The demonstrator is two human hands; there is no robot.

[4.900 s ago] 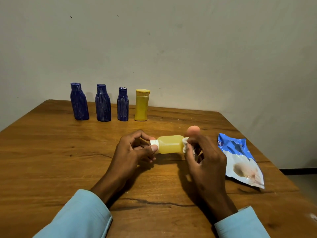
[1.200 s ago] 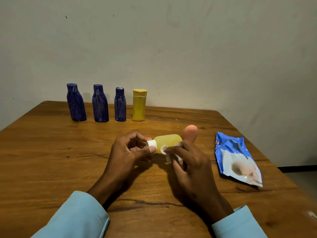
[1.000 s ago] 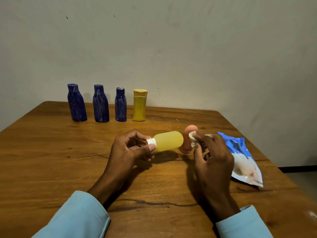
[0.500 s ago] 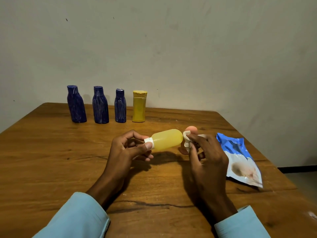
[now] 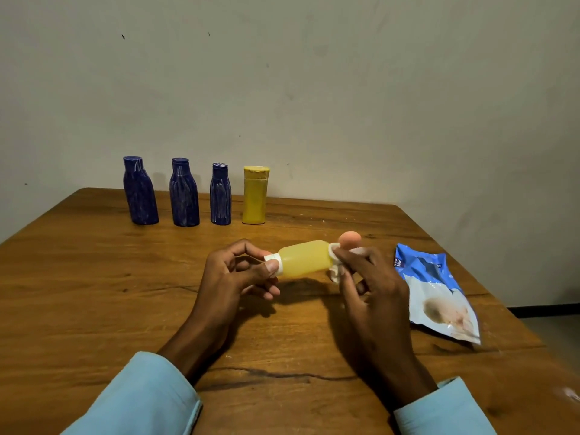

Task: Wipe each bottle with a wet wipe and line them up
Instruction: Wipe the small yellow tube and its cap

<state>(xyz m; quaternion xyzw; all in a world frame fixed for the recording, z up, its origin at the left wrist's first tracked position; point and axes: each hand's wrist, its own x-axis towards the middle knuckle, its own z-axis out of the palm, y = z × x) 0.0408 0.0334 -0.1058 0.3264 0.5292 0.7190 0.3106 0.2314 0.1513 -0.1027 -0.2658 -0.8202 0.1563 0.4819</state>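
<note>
Bottle point(image 5: 303, 258), pale yellow, lies sideways above the table point(image 5: 94, 293); your left hand point(image 5: 232, 277) pinches its white cap point(image 5: 273, 262). Your right hand point(image 5: 367, 284) presses a wipe point(image 5: 335, 262) against its base, half hiding a pink object point(image 5: 350, 238) behind.

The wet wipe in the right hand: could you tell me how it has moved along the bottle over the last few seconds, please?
The right hand slid the wet wipe from near the capped end of the pale yellow bottle out to its base, where it presses now. The left hand kept pinching the white cap, bottle held sideways above the table. The four standing bottles and blue wipe pack stayed put.
</note>
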